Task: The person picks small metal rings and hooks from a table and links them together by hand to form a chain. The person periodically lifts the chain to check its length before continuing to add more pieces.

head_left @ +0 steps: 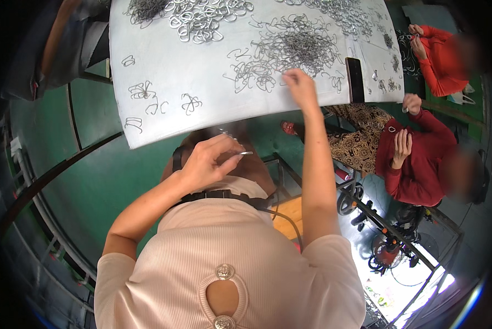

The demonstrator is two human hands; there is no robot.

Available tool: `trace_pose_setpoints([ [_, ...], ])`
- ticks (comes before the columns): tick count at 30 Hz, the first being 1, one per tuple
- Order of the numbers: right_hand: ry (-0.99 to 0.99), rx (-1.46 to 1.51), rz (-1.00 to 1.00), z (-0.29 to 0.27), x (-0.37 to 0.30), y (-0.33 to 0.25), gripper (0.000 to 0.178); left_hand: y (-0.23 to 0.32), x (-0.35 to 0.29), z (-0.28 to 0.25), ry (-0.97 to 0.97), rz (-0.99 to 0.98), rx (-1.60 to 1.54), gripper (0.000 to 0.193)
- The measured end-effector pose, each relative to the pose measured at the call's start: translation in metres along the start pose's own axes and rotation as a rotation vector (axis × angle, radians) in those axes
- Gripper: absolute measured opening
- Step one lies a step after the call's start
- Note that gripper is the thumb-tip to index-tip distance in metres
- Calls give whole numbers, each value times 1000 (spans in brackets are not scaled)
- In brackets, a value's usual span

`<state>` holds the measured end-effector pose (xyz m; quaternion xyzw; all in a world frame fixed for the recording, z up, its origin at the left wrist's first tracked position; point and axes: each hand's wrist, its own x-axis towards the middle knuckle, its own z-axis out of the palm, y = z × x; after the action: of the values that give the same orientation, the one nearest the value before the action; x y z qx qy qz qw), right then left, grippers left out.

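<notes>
My left hand (214,157) is held above my lap, just off the table's near edge, fingers curled together. A small shiny metal piece (246,153) sticks out between its thumb and fingertips; the rest is hidden by the fingers. My right hand (301,88) reaches over the white table (213,71) at the near side of a loose heap of thin bent wire pieces (298,46). Its thumb and forefinger are pinched together, and whatever is between them is too small to make out.
Silver D-shaped rings (202,22) lie piled at the far left of the table. A few wire pieces (142,90) are scattered near its left edge. A dark phone (354,79) rests right of my right hand. Two co-workers in red (421,148) sit at the right.
</notes>
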<state>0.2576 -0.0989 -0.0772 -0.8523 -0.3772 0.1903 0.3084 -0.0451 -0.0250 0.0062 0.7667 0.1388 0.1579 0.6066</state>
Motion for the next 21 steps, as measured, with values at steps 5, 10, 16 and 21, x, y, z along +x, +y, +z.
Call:
trace_pose_setpoints([
  [5, 56, -224, 238, -36, 10, 31, 18, 4, 4, 1, -20, -69, 13, 14],
  [10, 22, -185, 297, -20, 33, 22, 22, 1, 9, 3, -58, -21, 40, 16],
  [16, -31, -360, 380, -5, 47, 13, 23, 3, 18, 7, -48, 15, 35, 16],
  [21, -64, 68, 346, -28, 39, 37, 16, 3, 25, 11, -22, -1, 31, 15],
])
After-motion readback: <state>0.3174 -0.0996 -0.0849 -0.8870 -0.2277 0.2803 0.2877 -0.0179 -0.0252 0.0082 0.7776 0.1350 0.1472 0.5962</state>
